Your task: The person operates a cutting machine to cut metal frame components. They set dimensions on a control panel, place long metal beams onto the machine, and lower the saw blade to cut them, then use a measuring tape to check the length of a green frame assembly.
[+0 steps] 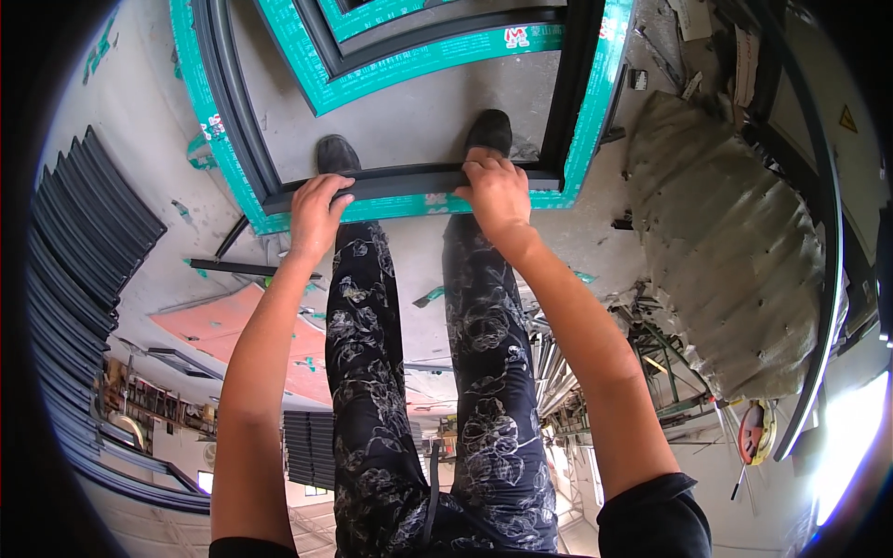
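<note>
A large dark grey window frame, edged with green printed protective film, spans the top of the head view. My left hand grips its near rail left of the middle, fingers curled over the top edge. On the same rail, further right, my right hand is closed over the edge, with its thumb on the near side. Inside the opening, a smaller frame with the same green film shows farther off. My black shoes, the left shoe and the right shoe, show just beyond the near rail.
Dark ribbed profiles are stacked at the left. A pinkish board lies on the floor behind, near a loose dark bar. A rumpled grey sheet covers something at the right, beside a long dark curved strip. Metal lengths lie behind.
</note>
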A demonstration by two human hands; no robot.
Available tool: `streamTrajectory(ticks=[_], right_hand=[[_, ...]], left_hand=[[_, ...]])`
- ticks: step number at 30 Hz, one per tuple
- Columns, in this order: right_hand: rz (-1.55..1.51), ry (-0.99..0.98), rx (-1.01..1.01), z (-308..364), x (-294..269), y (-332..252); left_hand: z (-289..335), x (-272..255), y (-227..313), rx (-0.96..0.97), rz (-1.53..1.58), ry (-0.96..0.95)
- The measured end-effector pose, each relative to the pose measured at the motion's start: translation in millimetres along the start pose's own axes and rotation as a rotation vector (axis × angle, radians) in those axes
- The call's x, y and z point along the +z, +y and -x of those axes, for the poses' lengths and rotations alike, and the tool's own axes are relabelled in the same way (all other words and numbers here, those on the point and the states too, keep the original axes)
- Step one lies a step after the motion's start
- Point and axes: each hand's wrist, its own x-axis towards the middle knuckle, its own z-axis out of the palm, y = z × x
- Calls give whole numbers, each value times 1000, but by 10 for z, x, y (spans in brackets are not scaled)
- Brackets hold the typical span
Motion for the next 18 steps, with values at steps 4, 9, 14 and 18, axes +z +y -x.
streamTrajectory(ticks=[4, 9, 14, 18], right_hand=[[-58, -37, -21, -42, 25, -142], [-52, -81, -39, -17, -79, 114], [-69, -60, -43, -26, -118, -12], [19, -76, -68, -11, -99, -68]], left_hand=[[61, -153, -63, 2, -74, 20], [33, 120, 25, 70, -128, 92], [134, -37, 107, 68, -257, 1], [204, -24, 54, 107, -399, 4]])
